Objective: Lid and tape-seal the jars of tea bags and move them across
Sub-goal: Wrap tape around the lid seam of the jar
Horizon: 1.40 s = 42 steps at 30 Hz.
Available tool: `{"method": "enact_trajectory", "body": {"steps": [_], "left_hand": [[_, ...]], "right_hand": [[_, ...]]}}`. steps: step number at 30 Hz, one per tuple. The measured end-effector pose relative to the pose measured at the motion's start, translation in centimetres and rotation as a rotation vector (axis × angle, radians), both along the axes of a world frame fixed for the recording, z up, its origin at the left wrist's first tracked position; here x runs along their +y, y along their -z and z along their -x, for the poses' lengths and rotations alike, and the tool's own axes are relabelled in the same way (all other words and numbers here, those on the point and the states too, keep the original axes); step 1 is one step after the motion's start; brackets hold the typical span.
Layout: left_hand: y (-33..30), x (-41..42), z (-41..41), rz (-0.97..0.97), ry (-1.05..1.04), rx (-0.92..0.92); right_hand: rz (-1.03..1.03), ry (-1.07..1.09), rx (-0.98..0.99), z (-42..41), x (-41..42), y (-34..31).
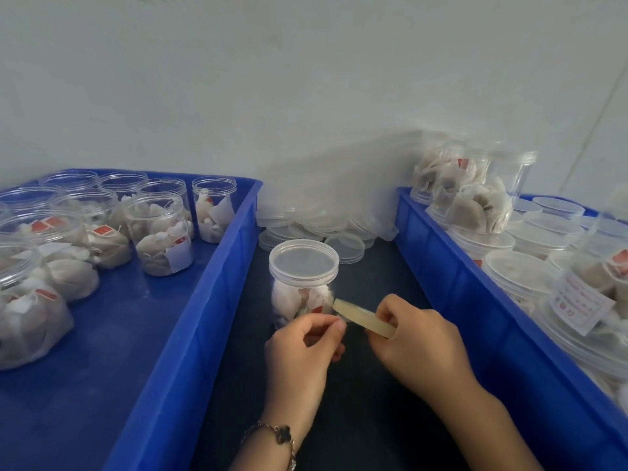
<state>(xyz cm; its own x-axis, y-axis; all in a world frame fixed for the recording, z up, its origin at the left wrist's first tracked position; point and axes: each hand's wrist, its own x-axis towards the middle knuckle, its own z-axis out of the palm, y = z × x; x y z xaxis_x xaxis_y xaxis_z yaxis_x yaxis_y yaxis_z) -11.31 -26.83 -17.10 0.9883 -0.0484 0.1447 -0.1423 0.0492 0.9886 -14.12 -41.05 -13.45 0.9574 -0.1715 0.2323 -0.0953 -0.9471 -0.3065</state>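
A clear jar of tea bags [299, 297] stands upright on the dark table between two blue crates, with a translucent lid [303, 258] on top. Just in front of it, my right hand [416, 341] grips a roll of clear yellowish tape [363, 317]. My left hand [306, 345] pinches something small at the tape's near end, close to the jar's lower wall; the tape's free end is too thin to make out.
The left blue crate [204, 300] holds several open jars of tea bags [159, 232]. The right blue crate [458, 283] holds several lidded jars [520, 270], some stacked. A pile of loose lids [323, 226] lies behind the jar, against the white wall.
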Motion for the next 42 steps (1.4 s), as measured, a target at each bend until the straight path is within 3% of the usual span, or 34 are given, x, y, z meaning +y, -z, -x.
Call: {"method": "enact_trajectory", "body": {"steps": [4, 15, 18, 23, 26, 29, 34, 37, 42], "left_hand": [[-0.4, -0.1, 0.2, 0.090, 0.034, 0.066], [-0.9, 0.3, 0.1, 0.001, -0.018, 0.018], [-1.5, 0.6, 0.9, -0.114, -0.057, -0.127], [-1.7, 0.0, 3.0, -0.252, -0.074, -0.661], [-1.2, -0.4, 3.2, -0.323, -0.083, -0.830], [-0.6, 0.2, 2.0, -0.374, -0.160, -0.757], [-0.3, 1.4, 0.5, -0.362, -0.348, -0.546], [-0.6, 1.6, 0.2, -0.343, -0.390, -0.515], [-0.5, 1.8, -0.2, -0.373, -0.418, -0.436]], "right_hand": [[0.005, -0.009, -0.009, 0.0, 0.0, 0.0], [0.070, -0.005, -0.005, -0.1, 0.3, 0.3], [0.042, 0.032, 0.000, -0.4, 0.3, 0.7], [-0.056, 0.062, 0.005, -1.1, -0.1, 1.3], [0.009, 0.071, 0.014, -1.6, -0.2, 1.7], [0.000, 0.042, -0.019, -2.0, -0.1, 2.2], [-0.284, -0.125, 0.138, -1.4, -1.3, 2.0], [-0.247, -0.137, 0.126, -0.9, -2.7, 1.2], [-0.283, -0.212, 0.292, 0.0, -3.4, -0.2]]}}
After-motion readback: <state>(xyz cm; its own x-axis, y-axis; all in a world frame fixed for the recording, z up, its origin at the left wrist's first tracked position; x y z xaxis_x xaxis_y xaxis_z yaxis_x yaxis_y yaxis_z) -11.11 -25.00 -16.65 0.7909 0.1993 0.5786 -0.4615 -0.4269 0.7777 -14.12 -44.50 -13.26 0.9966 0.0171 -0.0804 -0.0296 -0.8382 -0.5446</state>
